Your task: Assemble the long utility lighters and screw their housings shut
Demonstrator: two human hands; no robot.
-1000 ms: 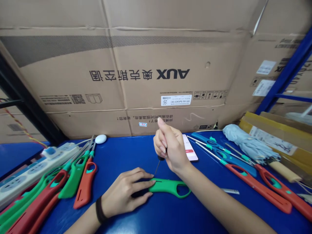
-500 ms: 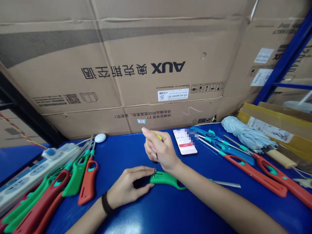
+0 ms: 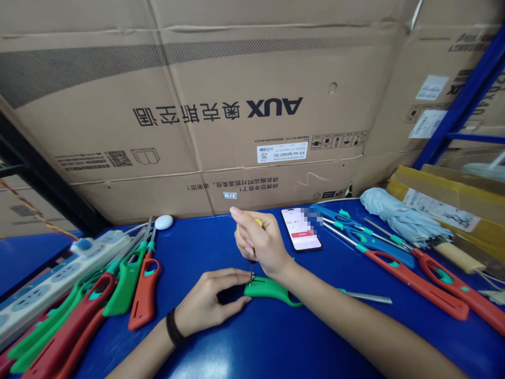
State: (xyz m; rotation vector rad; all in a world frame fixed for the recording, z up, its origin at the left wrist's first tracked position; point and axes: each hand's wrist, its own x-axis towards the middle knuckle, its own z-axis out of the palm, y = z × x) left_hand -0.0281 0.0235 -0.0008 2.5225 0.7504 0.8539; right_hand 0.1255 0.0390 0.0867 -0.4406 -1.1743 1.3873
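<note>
Right hand (image 3: 258, 245) curls nearly closed around a small screwdriver with a dark, yellow-capped handle (image 3: 252, 247), its thin steel shaft (image 3: 251, 275) pointing down with the tip at a glossy green plastic lighter body (image 3: 268, 291). That green body lies flat on a smooth blue tabletop (image 3: 205, 247), directly beneath the hands. Left hand (image 3: 211, 297) sits half open, its curved fingers (image 3: 232, 279) resting over the body's narrow end and steadying it, a black wristband (image 3: 172, 327) on the wrist. A slim metal tube (image 3: 366, 298) lies to the right, past the forearm. Further off stand a black smartphone (image 3: 300, 229), a heap of red and green plastic lighters (image 3: 74, 310) beside a white power strip (image 3: 59, 276), and a furled pale-blue umbrella (image 3: 402, 221), all below a corrugated cardboard carton (image 3: 197, 131).
</note>
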